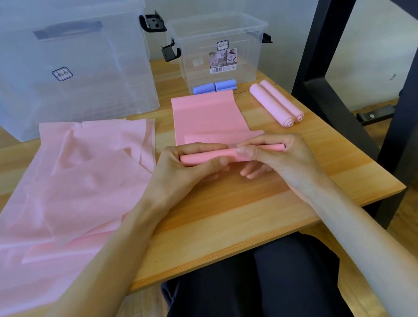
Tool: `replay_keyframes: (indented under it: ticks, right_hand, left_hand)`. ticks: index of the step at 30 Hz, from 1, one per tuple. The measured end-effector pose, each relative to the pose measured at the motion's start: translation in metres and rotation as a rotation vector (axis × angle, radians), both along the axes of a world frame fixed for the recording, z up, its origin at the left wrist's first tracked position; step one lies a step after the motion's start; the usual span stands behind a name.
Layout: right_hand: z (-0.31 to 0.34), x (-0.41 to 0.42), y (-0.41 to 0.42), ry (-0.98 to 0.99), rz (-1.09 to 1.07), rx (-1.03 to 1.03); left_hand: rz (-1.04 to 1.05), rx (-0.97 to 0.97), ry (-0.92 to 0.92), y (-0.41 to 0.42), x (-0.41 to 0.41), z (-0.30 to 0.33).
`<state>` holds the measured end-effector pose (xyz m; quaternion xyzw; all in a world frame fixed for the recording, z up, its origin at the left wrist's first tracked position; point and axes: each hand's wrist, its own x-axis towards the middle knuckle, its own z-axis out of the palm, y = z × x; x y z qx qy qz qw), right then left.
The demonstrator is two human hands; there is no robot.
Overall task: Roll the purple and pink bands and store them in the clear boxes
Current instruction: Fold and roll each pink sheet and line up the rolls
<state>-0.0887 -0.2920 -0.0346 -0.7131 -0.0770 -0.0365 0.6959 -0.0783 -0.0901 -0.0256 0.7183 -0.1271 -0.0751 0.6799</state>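
Pink band (208,115) lies flat mid-table, its near end wound into a thin roll pinched by the left hand (191,167) and right hand (273,157); even pressure from both thumbs should keep the edges square.

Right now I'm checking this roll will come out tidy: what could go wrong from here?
1. Both hands, left and right, pinch only a thin started roll; easing off may let it spring open.
2. The flat pink band has a fold near the roll, so it may wind crooked.
3. The finished pink rolls lie near the table edge and might roll off.
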Motion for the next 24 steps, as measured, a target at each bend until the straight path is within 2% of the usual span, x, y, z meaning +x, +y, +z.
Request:
replay_keyframes:
  ticks: [14, 20, 24]
  right_hand:
    - [0.0002, -0.0008, 0.0018, -0.026, 0.036, -0.024]
    - [0.0017, -0.0021, 0.0020, -0.012, 0.022, 0.017]
    - [0.0016, -0.0017, 0.0015, -0.003, 0.013, 0.020]
  left_hand:
    - [0.114, -0.013, -0.014, -0.0002, 0.0030, 0.0004]
    - [0.006, -0.122, 0.128, -0.0011, 0.0038, 0.0031]
    - [-0.016, -0.132, 0.125, -0.0003, 0.0020, 0.0029]
